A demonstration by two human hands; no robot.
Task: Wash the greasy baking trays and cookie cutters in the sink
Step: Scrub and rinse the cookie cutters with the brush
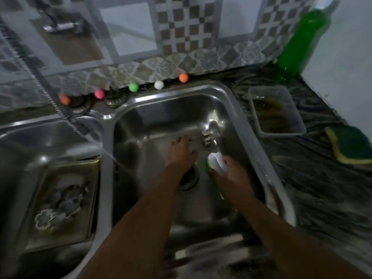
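My left hand (pixel 180 153) hovers over the right sink basin (pixel 153 121) with its fingers spread and holding nothing. My right hand (pixel 231 178) grips a green bottle with a white cap (pixel 215 161), lying low over the basin near the drain (pixel 188 181). A small metal piece (pixel 207 137) lies on the basin floor beyond my hands. In the left basin sits a greasy baking tray (pixel 88 198) holding several metal cookie cutters, among them a flower-shaped one (pixel 43 218).
A clear plastic container (pixel 276 110) with brownish liquid and a green-yellow sponge (pixel 350 146) lie on the dark counter to the right. A tall green bottle (pixel 302 41) stands in the back corner. Several coloured balls (pixel 133 87) line the sink's back edge.
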